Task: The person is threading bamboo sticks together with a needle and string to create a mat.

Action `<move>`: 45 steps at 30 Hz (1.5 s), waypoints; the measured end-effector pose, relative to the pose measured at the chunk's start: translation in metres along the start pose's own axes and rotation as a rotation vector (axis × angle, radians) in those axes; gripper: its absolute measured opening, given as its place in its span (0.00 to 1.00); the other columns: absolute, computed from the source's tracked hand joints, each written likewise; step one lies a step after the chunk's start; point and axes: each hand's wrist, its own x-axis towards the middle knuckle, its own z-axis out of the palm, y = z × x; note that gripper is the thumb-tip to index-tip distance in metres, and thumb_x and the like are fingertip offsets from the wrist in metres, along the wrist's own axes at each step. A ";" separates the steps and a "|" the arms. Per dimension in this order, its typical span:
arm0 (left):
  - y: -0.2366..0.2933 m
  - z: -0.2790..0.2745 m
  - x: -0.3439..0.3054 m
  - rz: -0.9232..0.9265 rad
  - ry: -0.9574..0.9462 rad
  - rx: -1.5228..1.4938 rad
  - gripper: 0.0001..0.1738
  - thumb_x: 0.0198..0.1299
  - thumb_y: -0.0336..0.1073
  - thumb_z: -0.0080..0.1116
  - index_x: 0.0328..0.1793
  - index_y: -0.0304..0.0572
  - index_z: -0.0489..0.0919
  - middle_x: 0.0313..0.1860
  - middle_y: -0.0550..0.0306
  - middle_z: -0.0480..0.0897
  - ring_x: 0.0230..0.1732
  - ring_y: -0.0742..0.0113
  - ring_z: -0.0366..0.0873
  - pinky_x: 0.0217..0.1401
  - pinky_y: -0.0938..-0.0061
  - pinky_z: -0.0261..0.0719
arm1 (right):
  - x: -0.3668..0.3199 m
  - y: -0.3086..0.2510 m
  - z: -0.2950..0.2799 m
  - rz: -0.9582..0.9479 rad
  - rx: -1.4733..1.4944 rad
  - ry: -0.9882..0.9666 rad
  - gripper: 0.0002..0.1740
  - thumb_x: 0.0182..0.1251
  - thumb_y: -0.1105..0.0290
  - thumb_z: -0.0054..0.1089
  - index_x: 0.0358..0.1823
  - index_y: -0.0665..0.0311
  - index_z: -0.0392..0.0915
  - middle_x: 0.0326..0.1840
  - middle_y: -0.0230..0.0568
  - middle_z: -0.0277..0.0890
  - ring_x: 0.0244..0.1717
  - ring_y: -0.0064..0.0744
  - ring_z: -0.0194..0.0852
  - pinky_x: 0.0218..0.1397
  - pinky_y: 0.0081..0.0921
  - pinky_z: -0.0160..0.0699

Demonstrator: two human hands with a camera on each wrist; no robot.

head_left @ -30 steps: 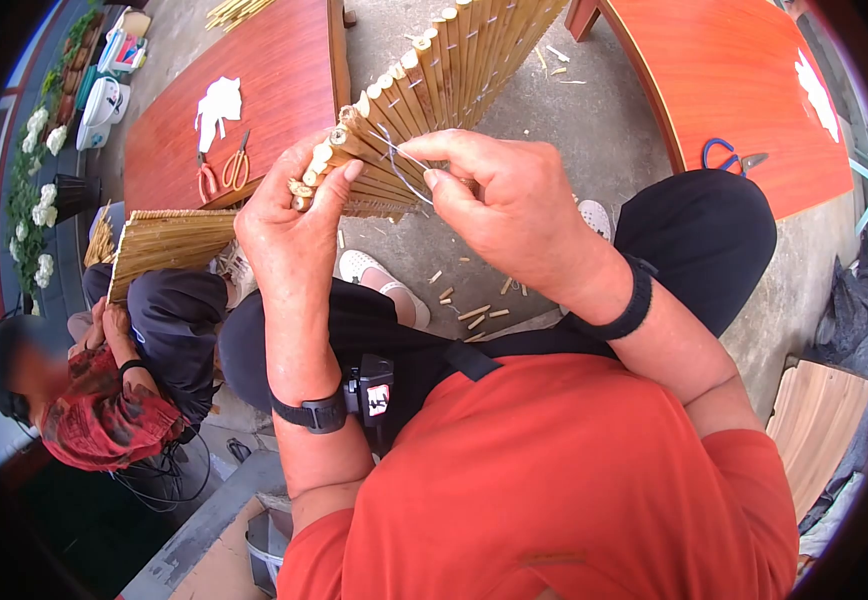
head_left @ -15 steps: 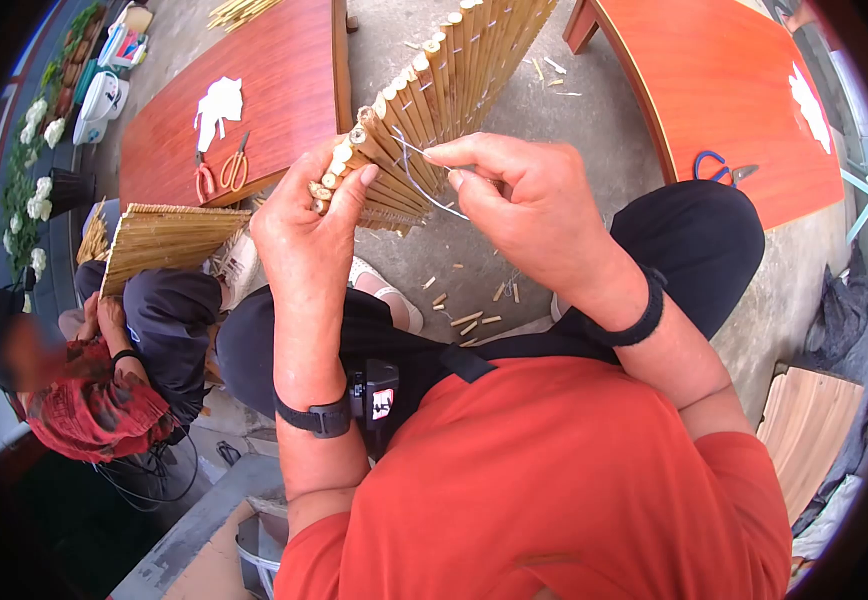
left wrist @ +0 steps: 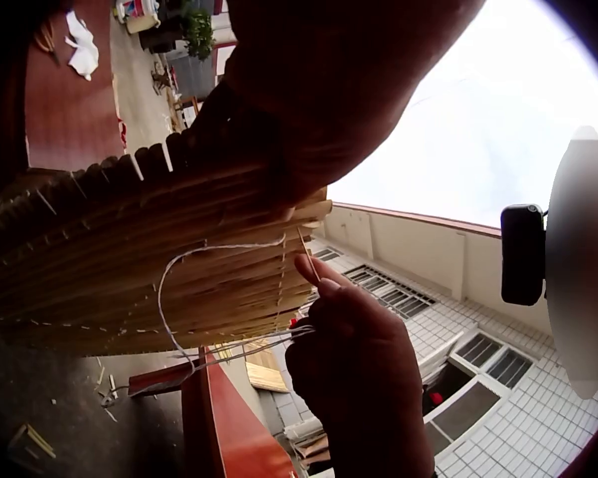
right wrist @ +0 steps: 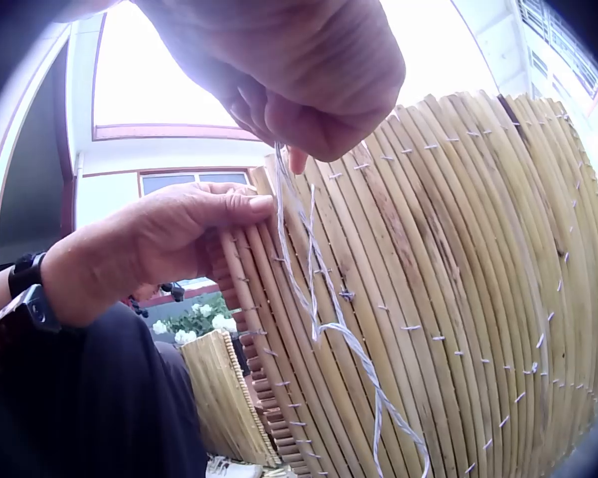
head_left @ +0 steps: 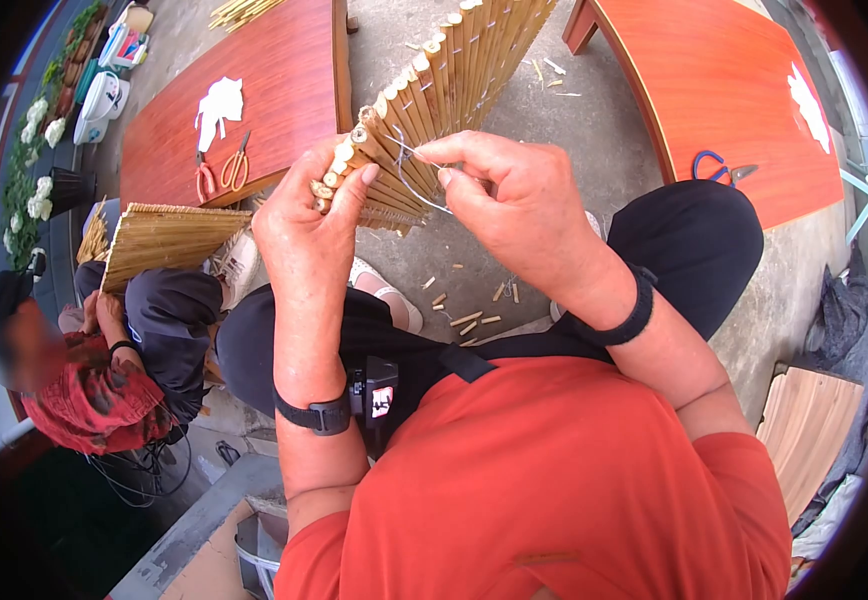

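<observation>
A mat of thin, reed-like sticks (head_left: 474, 65), stitched together with pale thread, stands on edge before me. My left hand (head_left: 304, 215) grips its near end, thumb pressing the outer sticks. Close beside that end, my right hand (head_left: 524, 195) pinches a thin needle (left wrist: 307, 251) between thumb and forefinger; its tip points at the sticks. White cord (right wrist: 354, 344) runs from the right hand and hangs in a loop across the mat's face. In the right wrist view the curled right fingers hide the needle.
Red tables stand left (head_left: 284, 70) and right (head_left: 714, 90), bearing orange-handled scissors (head_left: 237, 165), red-handled pliers (head_left: 204, 178), blue-handled cutters (head_left: 724, 168) and white cloths. Stick offcuts (head_left: 469, 322) litter the floor. At left, another person (head_left: 94, 390) holds a second mat (head_left: 169, 240).
My right hand has shifted slightly left toward the mat's end over the last half second. The left hand keeps its grip. Earlier, the view shifted a little with my head.
</observation>
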 end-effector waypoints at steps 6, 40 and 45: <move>-0.006 -0.002 -0.004 0.055 -0.050 -0.004 0.18 0.56 0.29 0.71 0.53 0.39 0.84 0.37 0.55 0.87 0.36 0.76 0.81 0.41 0.77 0.79 | -0.003 -0.008 -0.003 -0.022 -0.059 0.022 0.11 0.60 0.77 0.54 0.41 0.68 0.83 0.26 0.52 0.79 0.26 0.46 0.82 0.30 0.32 0.78; -0.008 0.016 0.025 0.294 -0.053 0.084 0.20 0.48 0.27 0.71 0.48 0.39 0.78 0.37 0.48 0.84 0.37 0.51 0.84 0.36 0.63 0.81 | 0.038 0.003 -0.016 0.293 0.029 -0.142 0.12 0.66 0.81 0.57 0.47 0.67 0.84 0.30 0.29 0.81 0.28 0.09 0.68 0.30 0.14 0.67; -0.007 0.019 0.024 0.325 -0.038 0.072 0.20 0.48 0.27 0.71 0.49 0.40 0.78 0.36 0.48 0.84 0.36 0.52 0.84 0.36 0.63 0.82 | 0.035 0.005 -0.016 0.325 0.118 -0.110 0.11 0.66 0.79 0.57 0.46 0.66 0.85 0.25 0.28 0.78 0.25 0.09 0.66 0.27 0.15 0.67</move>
